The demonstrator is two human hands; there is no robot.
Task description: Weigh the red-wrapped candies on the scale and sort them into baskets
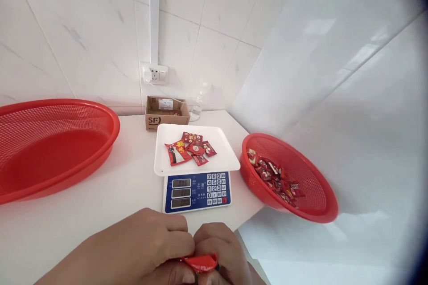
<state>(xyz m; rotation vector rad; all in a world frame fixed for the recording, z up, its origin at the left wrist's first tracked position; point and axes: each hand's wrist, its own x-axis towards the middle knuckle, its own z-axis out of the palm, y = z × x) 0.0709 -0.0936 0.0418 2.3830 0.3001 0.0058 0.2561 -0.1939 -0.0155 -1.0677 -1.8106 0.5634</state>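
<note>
Close to me at the bottom of the view, my left hand [157, 245] and my right hand [222, 249] both pinch a small red packet [202, 262]. Fingers of both hands are curled round it, so only its upper part shows. Just beyond them stands a blue-and-white digital scale [197, 193] with lit number displays. On its white tray [217, 167] lie several red snack packets [195, 148], the one at the left being larger, with yellow lettering. Neither hand touches the scale.
At the right, a red plastic basket [321, 187] holds many small red packets [277, 178]. A larger red mesh basket [112, 138] is at the left. Behind the scale are a cardboard box [167, 120], a clear bottle [198, 104] and a wall socket [157, 74].
</note>
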